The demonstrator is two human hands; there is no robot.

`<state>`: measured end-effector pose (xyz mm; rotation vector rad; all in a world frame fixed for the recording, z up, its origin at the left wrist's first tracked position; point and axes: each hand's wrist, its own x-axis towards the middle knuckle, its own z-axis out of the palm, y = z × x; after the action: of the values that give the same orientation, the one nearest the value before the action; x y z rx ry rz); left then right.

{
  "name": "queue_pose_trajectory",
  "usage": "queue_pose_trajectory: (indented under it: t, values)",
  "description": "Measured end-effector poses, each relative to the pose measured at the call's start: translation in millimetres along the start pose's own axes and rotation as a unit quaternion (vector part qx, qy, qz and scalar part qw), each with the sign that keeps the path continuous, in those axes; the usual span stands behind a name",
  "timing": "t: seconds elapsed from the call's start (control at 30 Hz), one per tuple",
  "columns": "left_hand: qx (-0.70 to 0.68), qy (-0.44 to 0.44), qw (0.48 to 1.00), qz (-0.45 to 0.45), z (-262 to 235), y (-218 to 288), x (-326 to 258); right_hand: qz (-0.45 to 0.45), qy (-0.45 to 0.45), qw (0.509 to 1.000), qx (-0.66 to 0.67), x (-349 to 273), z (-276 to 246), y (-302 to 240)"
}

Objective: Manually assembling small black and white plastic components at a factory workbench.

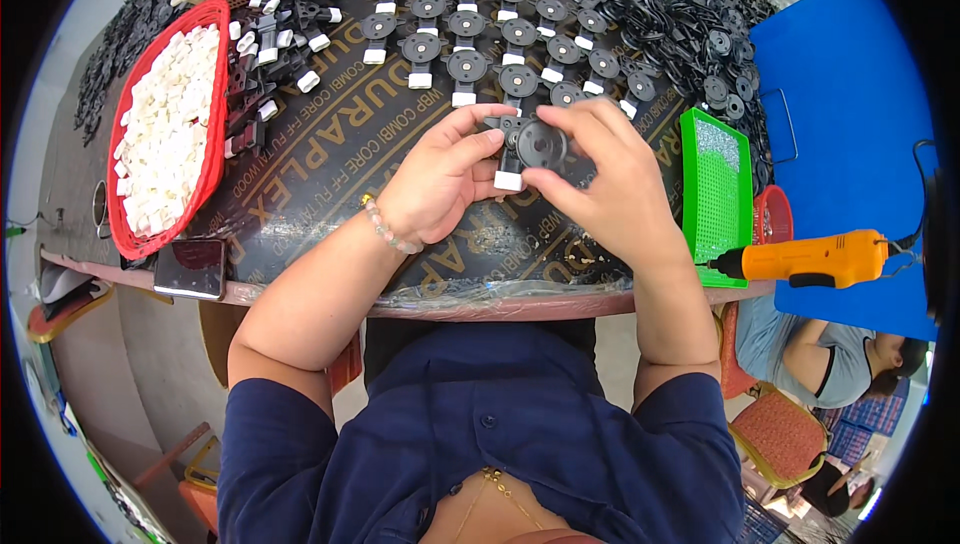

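Fingers of left hand (450, 174) grip black bracket (509, 160); right hand (605, 164) holds round disc (541, 147) against it. Disc may slip if 1 grip loosens.

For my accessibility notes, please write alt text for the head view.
A person's left hand and right hand hold a black round part with a white tip over a dark table. Rows of similar parts lie beyond; a red basket of white pieces is at left, a green tray at right.
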<state>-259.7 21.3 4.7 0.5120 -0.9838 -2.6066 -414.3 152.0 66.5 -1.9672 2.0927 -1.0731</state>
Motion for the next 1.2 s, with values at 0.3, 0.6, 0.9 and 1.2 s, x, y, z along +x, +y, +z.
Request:
queue_pose_trajectory:
  t: [0.3,0.6,0.9,1.2]
  values:
    - [0.017,-0.01,1.0,0.009,-2,2,0,-0.068,-0.076,0.995,0.015,24,0,8]
    - [0.014,-0.011,1.0,-0.012,2,6,-3,-0.084,-0.158,0.981,0.069,34,-13,18]
    - [0.033,-0.033,0.999,-0.009,0,8,-3,-0.093,-0.178,0.976,0.083,38,-16,18]
    - [0.063,0.003,0.997,0.046,0,7,1,-0.074,-0.118,0.984,0.108,34,0,13]
